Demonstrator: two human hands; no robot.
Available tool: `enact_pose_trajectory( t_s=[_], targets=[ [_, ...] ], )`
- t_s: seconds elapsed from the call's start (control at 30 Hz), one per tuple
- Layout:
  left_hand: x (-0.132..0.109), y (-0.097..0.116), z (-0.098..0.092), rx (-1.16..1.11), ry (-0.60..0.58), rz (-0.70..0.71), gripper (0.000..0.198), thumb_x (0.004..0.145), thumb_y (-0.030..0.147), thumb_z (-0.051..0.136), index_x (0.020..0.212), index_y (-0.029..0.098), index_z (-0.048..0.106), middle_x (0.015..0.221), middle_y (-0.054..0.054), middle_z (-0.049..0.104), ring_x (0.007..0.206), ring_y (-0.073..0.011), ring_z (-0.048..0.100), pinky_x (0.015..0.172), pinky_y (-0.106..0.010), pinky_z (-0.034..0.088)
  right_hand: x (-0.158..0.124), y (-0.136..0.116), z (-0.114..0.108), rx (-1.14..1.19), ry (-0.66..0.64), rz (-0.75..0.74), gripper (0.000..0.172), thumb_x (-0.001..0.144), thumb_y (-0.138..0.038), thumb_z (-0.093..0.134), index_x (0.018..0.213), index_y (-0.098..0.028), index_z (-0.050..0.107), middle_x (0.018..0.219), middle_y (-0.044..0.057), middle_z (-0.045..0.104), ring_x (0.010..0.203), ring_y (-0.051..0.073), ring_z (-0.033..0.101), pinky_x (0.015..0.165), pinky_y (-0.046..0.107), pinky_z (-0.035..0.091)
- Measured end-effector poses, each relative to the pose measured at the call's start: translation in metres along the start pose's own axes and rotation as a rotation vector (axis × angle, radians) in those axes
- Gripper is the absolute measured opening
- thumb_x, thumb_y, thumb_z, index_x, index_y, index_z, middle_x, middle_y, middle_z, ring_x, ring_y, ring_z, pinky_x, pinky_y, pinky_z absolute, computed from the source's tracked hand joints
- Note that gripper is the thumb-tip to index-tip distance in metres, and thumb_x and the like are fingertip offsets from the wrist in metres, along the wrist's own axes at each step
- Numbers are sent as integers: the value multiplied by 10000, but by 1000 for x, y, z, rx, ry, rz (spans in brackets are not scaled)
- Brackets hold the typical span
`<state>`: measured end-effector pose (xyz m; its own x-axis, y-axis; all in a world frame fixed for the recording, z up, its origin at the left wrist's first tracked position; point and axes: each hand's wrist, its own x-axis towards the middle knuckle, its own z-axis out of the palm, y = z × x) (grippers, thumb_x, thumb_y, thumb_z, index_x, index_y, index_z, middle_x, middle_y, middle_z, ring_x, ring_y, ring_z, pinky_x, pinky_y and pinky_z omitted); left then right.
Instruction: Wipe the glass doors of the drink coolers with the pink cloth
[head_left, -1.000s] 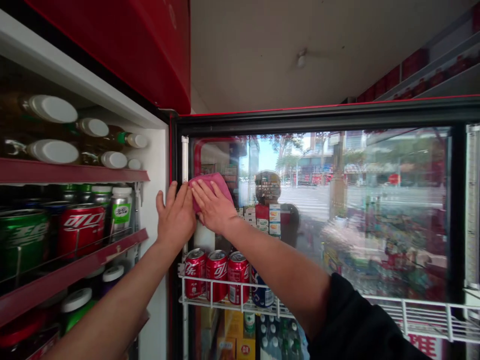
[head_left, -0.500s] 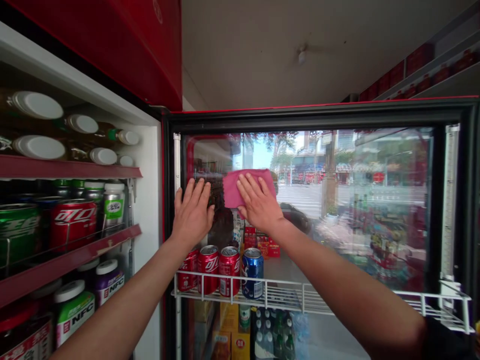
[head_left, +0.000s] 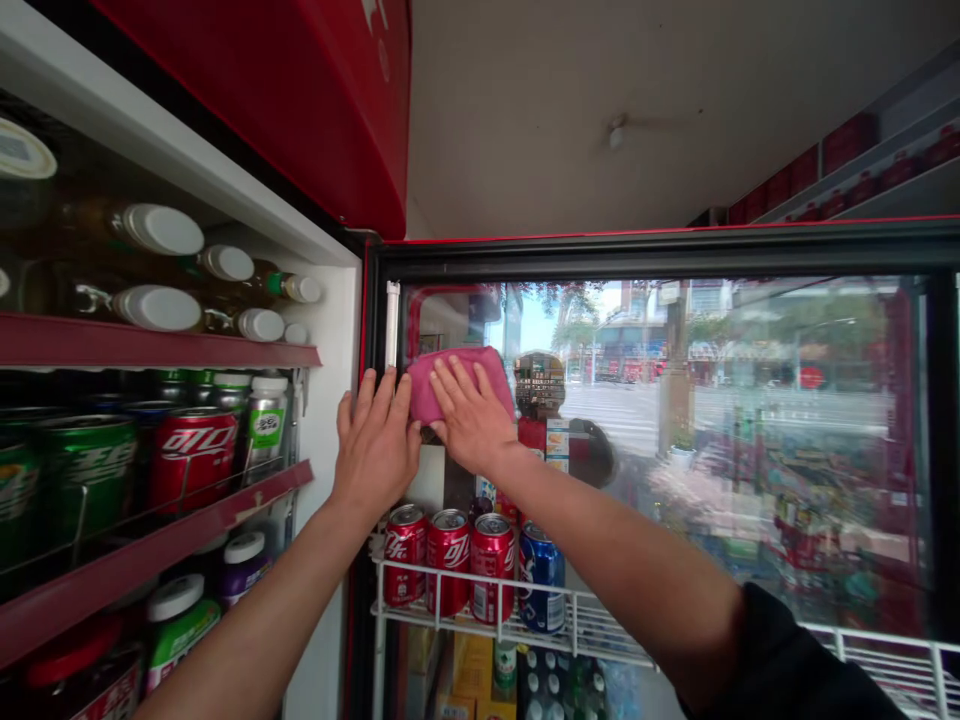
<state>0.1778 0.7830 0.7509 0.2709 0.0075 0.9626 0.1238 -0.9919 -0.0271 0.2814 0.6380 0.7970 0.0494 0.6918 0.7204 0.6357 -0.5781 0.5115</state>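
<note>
My right hand (head_left: 472,415) lies flat on a pink cloth (head_left: 426,398) and holds it against the glass (head_left: 720,420) of a fridge door. The fingers are stretched out over the cloth, near the upper left of the pane. My left hand (head_left: 375,440) is beside it, its fingers extended upward at the door's black left frame. Nothing shows in that hand; whether its palm touches the frame is hidden. Below both hands, red cola cans (head_left: 448,565) and a blue can (head_left: 541,580) stand upright on a white wire rack (head_left: 577,625) on the door.
At left are the fridge's shelves with red edges (head_left: 165,340), holding white-capped bottles (head_left: 161,230), green cans (head_left: 86,470) and a red can (head_left: 193,455). A red fridge header (head_left: 315,90) overhangs at upper left. The street shows in the pane, mixed with reflections.
My right hand has slid the pink cloth leftward over the glass, closer to my left hand. My left hand has shifted left against the door frame. The camera view has turned slightly left.
</note>
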Motion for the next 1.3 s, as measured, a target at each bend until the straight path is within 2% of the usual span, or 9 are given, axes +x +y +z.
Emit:
enact_pose_trajectory(
  t_s=[0.13,0.27,0.63,0.77,0.87,0.93,1.03,1.17,1.3],
  targets=[
    [1,-10,-4,-2,20,-27,650,1114,348,344,1712,100,397,1818,-197,374,1727,-422,265,1376,-691,215,45,-28,14,-12,15,-12,733,1107,-313,484,1752,-21,295,1882,162,167,1770,362,139,1453,632,108],
    [3,-10,-1,-10,6,-48,662,1109,366,353,1717,105,386,1822,-204,361,1730,-420,256,1383,-687,204,51,-23,14,13,59,-16,762,1092,-322,509,1751,-11,288,1881,180,146,1773,349,135,1456,619,89],
    [14,34,10,-102,-16,-3,701,1073,370,419,1736,150,359,1831,-192,351,1735,-410,249,1386,-688,209,-39,66,-32,-54,80,83,844,1073,-418,542,1775,-53,247,1883,167,158,1775,352,134,1454,634,94],
    [15,36,10,-116,-13,-1,700,1086,389,400,1736,132,355,1835,-191,340,1738,-405,243,1391,-678,205,-80,97,-42,-127,105,148,856,1072,-431,536,1785,-73,225,1885,156,171,1774,357,130,1448,649,110],
    [11,30,9,-115,-6,-12,693,1097,400,385,1727,114,369,1836,-191,336,1736,-413,243,1392,-685,204,-99,105,-46,-159,126,218,832,1072,-412,533,1775,-64,255,1876,177,207,1766,379,166,1433,681,143],
    [7,24,7,-111,-5,-17,688,1101,405,384,1722,108,381,1838,-190,333,1736,-417,241,1392,-687,206,-98,100,-45,-160,139,277,809,1062,-375,538,1762,-50,294,1871,191,221,1760,404,180,1423,709,151],
    [1,16,4,-105,-7,-26,690,1101,412,395,1723,112,382,1838,-195,329,1736,-422,240,1388,-692,219,-77,79,-39,-128,145,309,812,1036,-332,560,1755,-45,316,1872,187,212,1758,430,169,1418,736,135],
    [-4,10,-2,-90,-17,-35,696,1095,412,406,1724,115,378,1832,-213,331,1732,-436,244,1372,-717,235,-26,35,-22,-39,75,167,824,1039,-350,577,1759,-56,308,1877,155,195,1764,408,150,1432,712,127],
    [-7,6,-7,-74,-13,-33,693,1091,403,405,1716,106,389,1824,-232,341,1725,-449,256,1371,-721,224,22,-6,-1,-29,24,19,747,1129,-441,467,1751,-55,321,1878,143,212,1769,357,148,1449,651,128]
  ],
)
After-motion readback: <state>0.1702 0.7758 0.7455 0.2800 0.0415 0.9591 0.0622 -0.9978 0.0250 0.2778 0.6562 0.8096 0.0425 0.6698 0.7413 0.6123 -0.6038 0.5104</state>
